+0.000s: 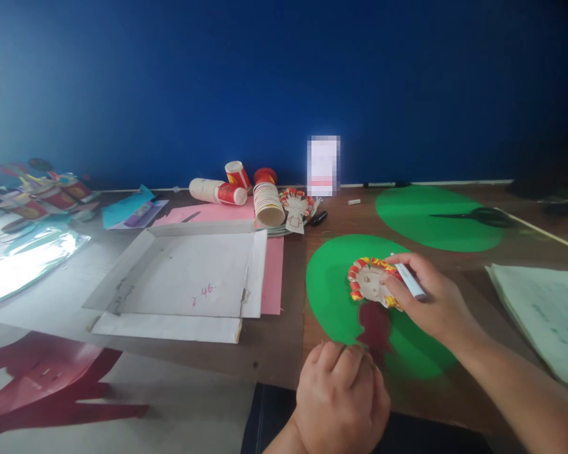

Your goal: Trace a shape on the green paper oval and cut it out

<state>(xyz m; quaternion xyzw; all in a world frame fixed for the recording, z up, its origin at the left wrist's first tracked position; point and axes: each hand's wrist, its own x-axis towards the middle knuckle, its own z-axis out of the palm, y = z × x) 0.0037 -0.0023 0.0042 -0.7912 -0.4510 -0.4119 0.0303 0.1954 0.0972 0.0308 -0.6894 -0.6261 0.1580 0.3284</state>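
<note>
Two bare hands are in view at the table. The right hand is closed on a marker, white-barrelled with a dark end, which lies slanted across the fingers. The thumb reaches to the left and bears on a paper face with a red, yellow and white rim; whether the fingers pinch it from behind cannot be told. The paper face is directly left of this grip, above a round green sheet.

The left hand is nearer the body, below and left of the right grip, fingers curled together in a fist; its contents, if any, cannot be seen. A dark red shape lies between the two hands, just below the paper face.

Beyond the right grip are a second green sheet, with scissors on it, and a small white cylinder. Farther left of the grip are a black pen, a second paper face and a stack of paper cups on its side. Well left stands a shallow white box, partly over a pink sheet. A pad of papers lies to the right of the grip.
</note>
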